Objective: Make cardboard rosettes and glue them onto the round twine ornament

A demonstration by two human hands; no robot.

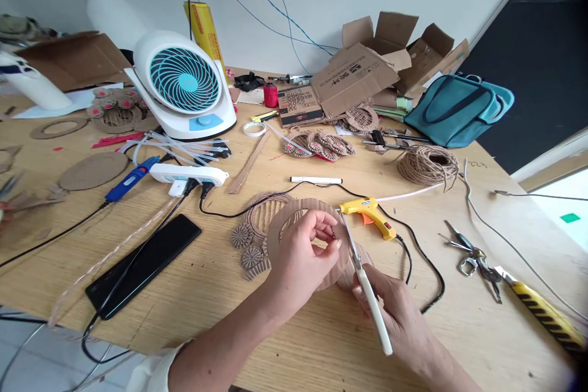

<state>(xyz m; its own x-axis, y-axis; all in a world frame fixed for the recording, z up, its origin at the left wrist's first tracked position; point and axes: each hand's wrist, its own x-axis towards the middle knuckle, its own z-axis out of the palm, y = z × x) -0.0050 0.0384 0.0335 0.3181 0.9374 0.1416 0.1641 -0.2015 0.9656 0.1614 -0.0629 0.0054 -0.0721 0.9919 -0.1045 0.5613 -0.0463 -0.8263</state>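
My left hand (303, 254) is closed on a flat corrugated-cardboard ring (294, 213), thumb and fingers pinching its right side above the table. My right hand (395, 309) is closed round the white handle of a pair of scissors (367, 291), with the blades pointing up to the ring's right edge by my left fingertips. Small rolled cardboard rosettes (248, 245) and another cardboard ring lie on the table just left of the ring. A yellow glue gun (370, 213) rests close behind my hands.
A black phone (144, 263) lies at the left, with a white power strip (188, 174) and blue glue gun (128, 180) behind. A white fan (184, 82), cardboard boxes (367, 67), teal bag (457, 107), twine coil (427, 162), pliers (478, 260) and yellow cutter (542, 312) surround the work area.
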